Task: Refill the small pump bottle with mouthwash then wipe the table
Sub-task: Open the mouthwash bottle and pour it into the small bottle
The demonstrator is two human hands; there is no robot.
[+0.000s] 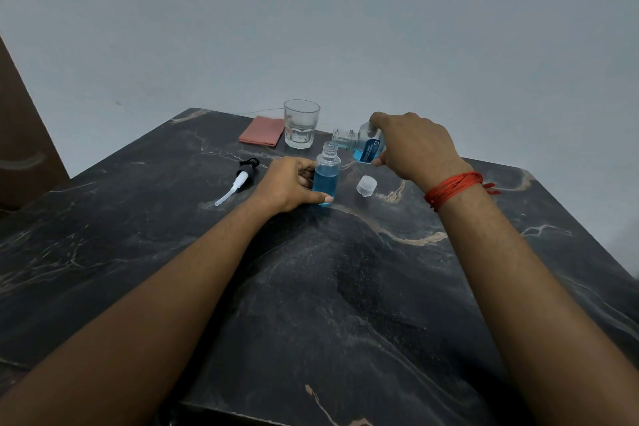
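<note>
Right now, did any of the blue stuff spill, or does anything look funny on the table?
No spill shows on the table. The pump lies on its side and the clear cap lies loose, both off their bottles, which fits refilling. The mouthwash bottle is tilted over the small bottle only for pouring.

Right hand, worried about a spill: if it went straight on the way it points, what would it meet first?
Likely the neck of the small bottle, just ahead of the tilted mouthwash bottle the right hand grips, though depth is unclear.
</note>
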